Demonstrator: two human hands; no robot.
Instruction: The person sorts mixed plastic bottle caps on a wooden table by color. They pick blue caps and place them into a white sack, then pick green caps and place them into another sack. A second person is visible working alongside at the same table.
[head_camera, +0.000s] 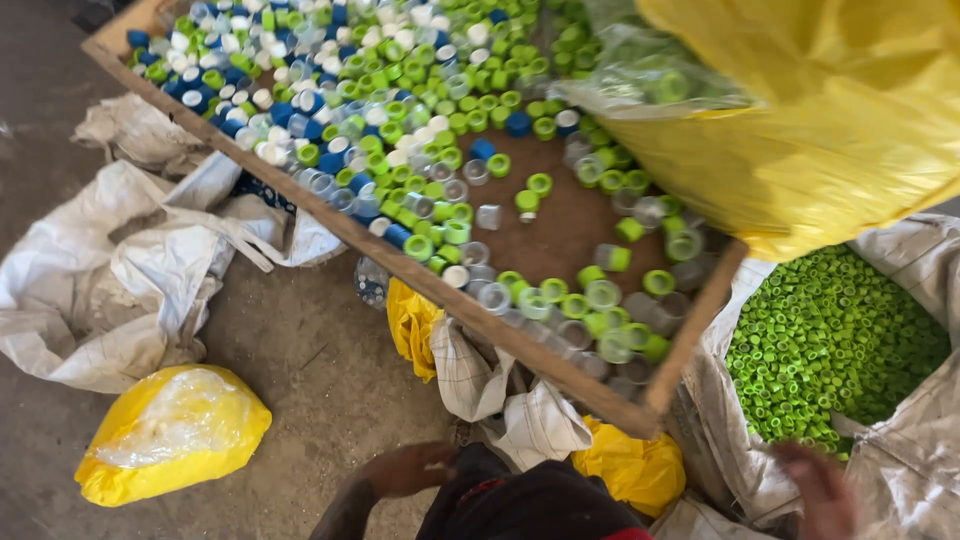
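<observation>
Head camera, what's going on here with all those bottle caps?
A person stands over a wooden tray spread with green, blue, white and clear bottle caps. Both hands are empty: the left hand hangs low by the body, the right hand near a white sack of green caps. A large yellow bag hangs over the tray.

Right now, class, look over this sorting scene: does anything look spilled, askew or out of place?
Mostly no. One clear cap lies on the floor just outside the wooden tray, against its rim, apart from the mixed caps inside. The green caps sit contained in their white sack. Neither the left hand nor the right hand holds anything.
</observation>
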